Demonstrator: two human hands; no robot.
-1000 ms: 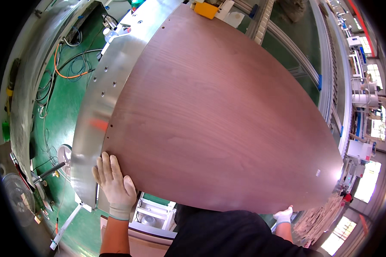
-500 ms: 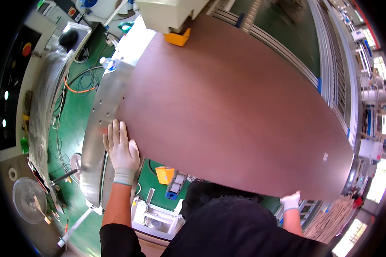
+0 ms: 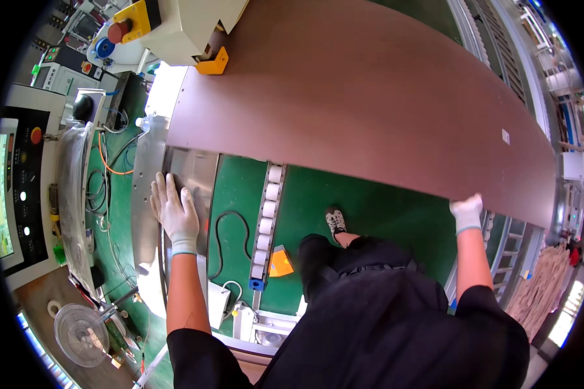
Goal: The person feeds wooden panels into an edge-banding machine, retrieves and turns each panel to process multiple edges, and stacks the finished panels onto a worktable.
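A large brown board [image 3: 344, 97] lies flat across the far half of the view, its left end on a metal table [image 3: 194, 170]. My right hand [image 3: 467, 211], in a white glove, is closed around the board's near edge toward the right end. On the metal table, just short of the board's near left corner, rests my gloved left hand [image 3: 177, 217]. Its fingers are stretched out and it holds nothing. A small white label [image 3: 505, 136] sits on the board's right part. Over the far left of the board stands a beige machine head [image 3: 191, 29] with a yellow guard [image 3: 214, 62].
A strip of white rollers [image 3: 265, 223] runs toward me above the green floor, beside a yellow block [image 3: 281, 262]. Cables lie on the floor at left, near a control panel [image 3: 29, 188]. A red stop button [image 3: 119, 31] is on the machine. Stacked strips [image 3: 540, 288] stand at right.
The board has slid away from me, baring the roller strip and floor. My right hand has moved forward with its edge. My left hand, earlier at the board's left edge, now lies apart from it.
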